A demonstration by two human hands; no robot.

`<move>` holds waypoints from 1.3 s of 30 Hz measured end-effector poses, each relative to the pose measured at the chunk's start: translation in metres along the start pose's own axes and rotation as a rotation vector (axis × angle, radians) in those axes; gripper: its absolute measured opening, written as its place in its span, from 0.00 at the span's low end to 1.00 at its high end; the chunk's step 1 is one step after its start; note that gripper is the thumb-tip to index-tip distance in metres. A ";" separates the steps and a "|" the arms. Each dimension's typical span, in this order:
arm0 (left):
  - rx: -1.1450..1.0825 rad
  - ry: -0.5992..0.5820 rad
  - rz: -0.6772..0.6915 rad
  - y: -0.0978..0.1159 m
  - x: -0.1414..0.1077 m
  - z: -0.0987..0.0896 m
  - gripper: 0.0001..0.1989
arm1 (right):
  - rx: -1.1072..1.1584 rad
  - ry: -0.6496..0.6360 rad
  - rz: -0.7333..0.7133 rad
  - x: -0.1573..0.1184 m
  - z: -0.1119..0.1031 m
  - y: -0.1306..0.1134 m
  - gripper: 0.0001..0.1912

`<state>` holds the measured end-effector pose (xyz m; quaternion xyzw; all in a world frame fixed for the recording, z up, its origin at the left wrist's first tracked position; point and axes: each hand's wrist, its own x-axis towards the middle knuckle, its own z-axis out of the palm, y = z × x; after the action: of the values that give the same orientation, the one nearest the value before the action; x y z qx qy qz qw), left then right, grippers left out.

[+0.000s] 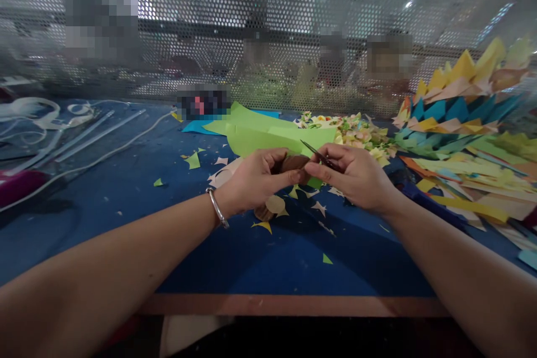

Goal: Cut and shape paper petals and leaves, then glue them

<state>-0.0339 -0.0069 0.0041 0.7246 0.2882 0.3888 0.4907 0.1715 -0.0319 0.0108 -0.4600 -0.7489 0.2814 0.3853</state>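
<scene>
My left hand (264,176), with a silver bracelet at its wrist, is closed round a curved brown piece (296,163) that looks like paper. Pinched in my right hand (354,173) is a slim dark pair of tweezers (314,150), its point aimed up and left. The fingertips of both hands nearly meet at the brown piece's right end. Under them lie a pale round paper piece (276,204) and a brown striped piece (264,213). Behind the hands is a light green paper sheet (268,135).
Small paper scraps (319,208) dot the blue tabletop (201,257). At right are stacked folded-paper points (461,106), paper strips (482,179) and a dark blue object (432,204). Cut paper flowers (361,133) are heaped behind. A white cable (113,151) runs at left; a perforated screen (235,5) stands behind.
</scene>
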 end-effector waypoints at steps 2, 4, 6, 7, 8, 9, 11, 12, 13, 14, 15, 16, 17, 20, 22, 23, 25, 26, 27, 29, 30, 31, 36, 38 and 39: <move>-0.004 0.015 0.012 -0.001 0.000 0.000 0.13 | 0.000 0.006 -0.021 0.000 0.001 -0.001 0.19; -0.068 0.019 0.011 -0.001 0.000 0.001 0.11 | 0.013 0.020 -0.049 0.000 0.002 -0.002 0.19; -0.156 0.019 -0.024 0.000 0.000 0.003 0.07 | 0.019 0.048 -0.076 0.000 0.003 -0.003 0.18; -0.206 0.026 -0.051 0.001 -0.001 0.005 0.07 | 0.022 0.060 -0.088 0.000 0.003 -0.003 0.18; -0.251 0.039 -0.084 0.002 -0.002 0.006 0.08 | 0.023 0.069 -0.095 -0.001 0.003 -0.003 0.18; -0.290 0.051 -0.116 0.002 -0.003 0.008 0.08 | 0.024 0.074 -0.097 -0.001 0.003 -0.003 0.18; -0.355 0.075 -0.150 0.004 -0.005 0.010 0.08 | 0.027 0.071 -0.085 -0.001 0.003 -0.004 0.18; -0.371 0.078 -0.149 0.004 -0.005 0.010 0.08 | 0.028 0.066 -0.073 -0.001 0.002 -0.004 0.19; -0.369 0.076 -0.139 0.004 -0.006 0.010 0.07 | 0.030 0.059 -0.062 -0.001 0.002 -0.005 0.20; -0.353 0.071 -0.124 0.004 -0.006 0.010 0.06 | 0.032 0.047 -0.053 -0.001 0.001 -0.005 0.20; -0.325 0.064 -0.107 0.004 -0.006 0.009 0.06 | 0.036 0.038 -0.050 -0.001 0.000 -0.006 0.22; -0.292 0.060 -0.092 0.003 -0.005 0.008 0.05 | 0.038 0.031 -0.049 -0.001 -0.001 -0.006 0.23; -0.257 0.056 -0.080 0.003 -0.004 0.006 0.06 | 0.038 0.026 -0.051 -0.001 -0.002 -0.006 0.25; -0.169 0.034 -0.047 0.002 -0.003 0.002 0.07 | -0.008 0.010 -0.047 -0.001 -0.004 -0.007 0.28; -0.129 0.007 -0.024 0.002 -0.002 0.001 0.07 | -0.069 -0.011 -0.048 0.000 -0.005 -0.008 0.29; -0.114 -0.011 -0.016 0.003 -0.002 0.000 0.08 | -0.095 -0.023 -0.053 0.000 -0.005 -0.009 0.29; -0.097 -0.049 -0.009 0.004 -0.003 0.000 0.08 | -0.119 -0.047 -0.070 0.000 -0.006 -0.010 0.30; -0.091 -0.065 -0.008 0.004 -0.003 -0.001 0.08 | -0.122 -0.060 -0.076 0.000 -0.006 -0.011 0.30; -0.086 -0.079 -0.007 0.005 -0.003 -0.001 0.08 | -0.121 -0.071 -0.081 0.000 -0.006 -0.012 0.30; -0.077 -0.094 0.000 0.005 -0.004 -0.002 0.08 | -0.120 -0.089 -0.089 0.000 -0.006 -0.012 0.30; -0.072 -0.097 0.006 0.005 -0.004 -0.002 0.08 | -0.122 -0.093 -0.092 0.000 -0.007 -0.012 0.30; -0.068 -0.098 0.012 0.005 -0.004 -0.002 0.08 | -0.124 -0.097 -0.095 0.000 -0.007 -0.012 0.30; -0.072 -0.106 0.033 0.005 -0.004 -0.003 0.08 | -0.123 -0.105 -0.117 -0.001 -0.007 -0.011 0.29; -0.074 -0.111 0.034 0.005 -0.004 -0.002 0.08 | -0.117 -0.110 -0.129 -0.001 -0.008 -0.010 0.28; -0.075 -0.113 0.036 0.006 -0.004 -0.002 0.08 | -0.114 -0.112 -0.133 -0.001 -0.008 -0.010 0.28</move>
<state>-0.0376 -0.0113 0.0086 0.7316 0.2322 0.3664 0.5260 0.1733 -0.0365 0.0228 -0.4138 -0.8130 0.2372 0.3338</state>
